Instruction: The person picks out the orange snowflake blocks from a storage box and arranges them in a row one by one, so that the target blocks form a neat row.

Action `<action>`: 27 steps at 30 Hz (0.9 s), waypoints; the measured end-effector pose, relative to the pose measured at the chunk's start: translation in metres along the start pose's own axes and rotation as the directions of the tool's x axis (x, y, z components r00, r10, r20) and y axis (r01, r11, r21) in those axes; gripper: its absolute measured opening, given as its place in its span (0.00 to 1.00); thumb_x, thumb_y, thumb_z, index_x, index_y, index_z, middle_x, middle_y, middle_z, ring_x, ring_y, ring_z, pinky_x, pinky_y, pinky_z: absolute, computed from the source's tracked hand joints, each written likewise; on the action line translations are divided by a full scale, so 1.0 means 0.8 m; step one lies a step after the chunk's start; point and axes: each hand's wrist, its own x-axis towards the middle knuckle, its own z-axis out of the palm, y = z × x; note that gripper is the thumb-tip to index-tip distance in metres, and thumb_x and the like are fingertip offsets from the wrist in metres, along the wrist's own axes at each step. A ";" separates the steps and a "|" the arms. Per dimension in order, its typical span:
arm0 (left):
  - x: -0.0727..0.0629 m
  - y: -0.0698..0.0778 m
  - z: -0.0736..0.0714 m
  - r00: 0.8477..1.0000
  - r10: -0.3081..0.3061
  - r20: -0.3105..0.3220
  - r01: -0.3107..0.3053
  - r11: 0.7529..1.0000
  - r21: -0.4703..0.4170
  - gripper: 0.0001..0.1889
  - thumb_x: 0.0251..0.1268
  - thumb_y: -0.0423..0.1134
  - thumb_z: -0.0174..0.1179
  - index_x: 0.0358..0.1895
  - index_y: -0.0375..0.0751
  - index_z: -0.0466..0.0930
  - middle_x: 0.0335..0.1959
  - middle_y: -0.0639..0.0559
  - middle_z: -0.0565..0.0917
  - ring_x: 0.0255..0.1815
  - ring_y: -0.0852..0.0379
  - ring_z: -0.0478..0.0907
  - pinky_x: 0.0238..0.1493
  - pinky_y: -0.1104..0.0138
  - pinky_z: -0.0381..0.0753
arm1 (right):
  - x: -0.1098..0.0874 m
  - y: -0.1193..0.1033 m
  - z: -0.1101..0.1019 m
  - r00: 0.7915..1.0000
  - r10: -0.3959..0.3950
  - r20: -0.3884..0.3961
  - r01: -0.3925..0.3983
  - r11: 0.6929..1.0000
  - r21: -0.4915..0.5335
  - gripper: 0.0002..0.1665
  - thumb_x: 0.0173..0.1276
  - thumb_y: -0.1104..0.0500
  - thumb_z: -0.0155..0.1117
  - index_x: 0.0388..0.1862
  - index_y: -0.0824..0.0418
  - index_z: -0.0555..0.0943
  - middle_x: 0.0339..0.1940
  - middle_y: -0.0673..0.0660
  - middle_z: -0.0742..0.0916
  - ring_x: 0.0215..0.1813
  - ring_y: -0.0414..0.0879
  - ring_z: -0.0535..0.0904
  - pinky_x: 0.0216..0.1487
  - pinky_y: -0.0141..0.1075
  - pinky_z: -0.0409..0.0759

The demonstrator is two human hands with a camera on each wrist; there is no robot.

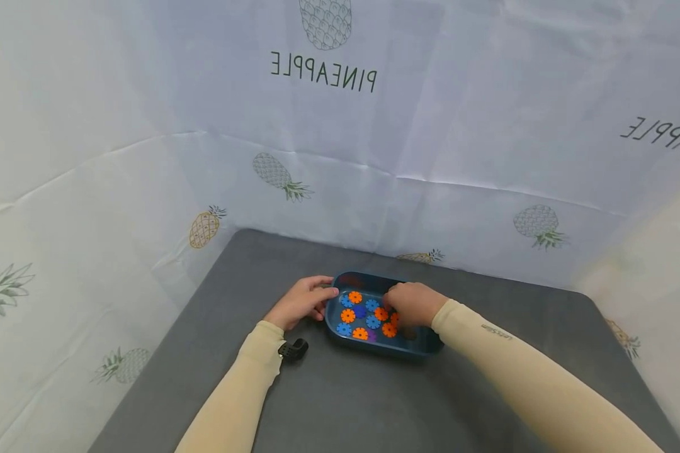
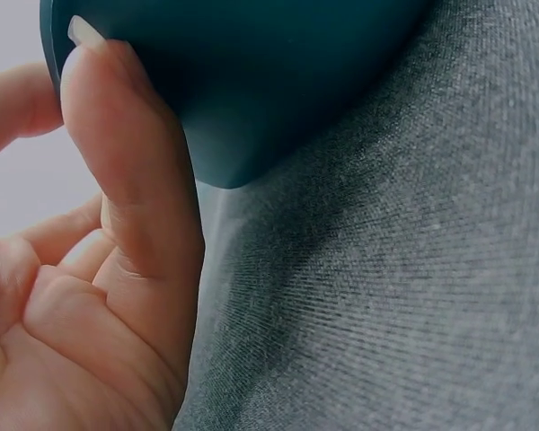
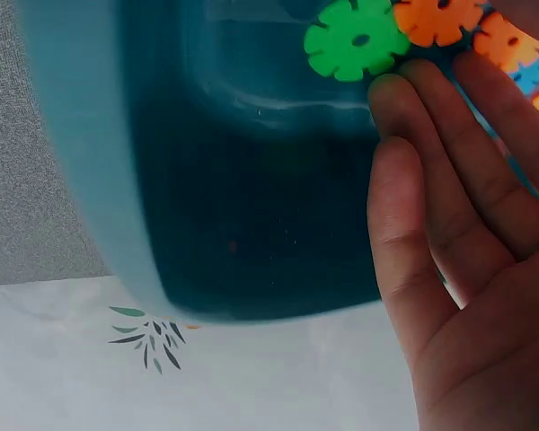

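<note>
A dark teal tray on the table holds several notched plastic discs in orange, blue and purple; a green disc shows in the right wrist view. My left hand grips the tray's left end, thumb at the rim and a finger on the other side of the wall. My right hand reaches into the tray's right part. In the right wrist view its fingers are fairly straight, tips close to the green disc and an orange disc. Nothing is plainly seen held in it.
The grey table reaches back to a white cloth printed with pineapples. A black strap sits at the left wrist. Pale sleeves cover both forearms.
</note>
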 end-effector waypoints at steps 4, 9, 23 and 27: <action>0.000 0.003 0.001 1.000 -0.009 -0.001 0.009 1.000 -0.001 0.32 0.77 0.49 0.67 0.79 0.42 0.73 0.39 0.45 0.87 0.27 0.56 0.80 0.31 0.68 0.86 | 0.001 0.000 0.002 1.000 -0.007 -0.017 0.006 0.999 -0.041 0.13 0.64 0.60 0.83 0.45 0.56 0.89 0.38 0.51 0.88 0.36 0.43 0.80 0.46 0.43 0.88; 0.002 0.003 0.002 1.000 -0.004 0.010 0.004 1.000 0.002 0.33 0.77 0.50 0.68 0.79 0.41 0.73 0.40 0.45 0.87 0.27 0.56 0.80 0.31 0.68 0.86 | 0.001 0.000 0.000 1.000 0.010 -0.007 -0.010 0.999 -0.044 0.13 0.65 0.61 0.83 0.46 0.55 0.90 0.40 0.51 0.89 0.38 0.44 0.82 0.48 0.44 0.89; 0.001 0.002 0.003 1.000 -0.024 0.000 0.024 1.000 -0.009 0.34 0.77 0.50 0.67 0.80 0.41 0.72 0.37 0.47 0.83 0.27 0.56 0.79 0.31 0.68 0.86 | 0.007 0.000 0.000 1.000 0.014 -0.018 -0.015 0.999 -0.049 0.06 0.69 0.61 0.79 0.40 0.55 0.88 0.32 0.49 0.87 0.30 0.43 0.76 0.41 0.41 0.86; 0.000 0.003 0.003 1.000 -0.022 0.002 0.022 1.000 -0.007 0.34 0.77 0.50 0.67 0.79 0.41 0.72 0.36 0.46 0.83 0.27 0.56 0.79 0.31 0.68 0.86 | 0.008 -0.001 0.001 1.000 0.020 -0.012 -0.020 0.999 -0.041 0.06 0.69 0.60 0.80 0.41 0.54 0.88 0.33 0.49 0.87 0.32 0.43 0.76 0.41 0.41 0.86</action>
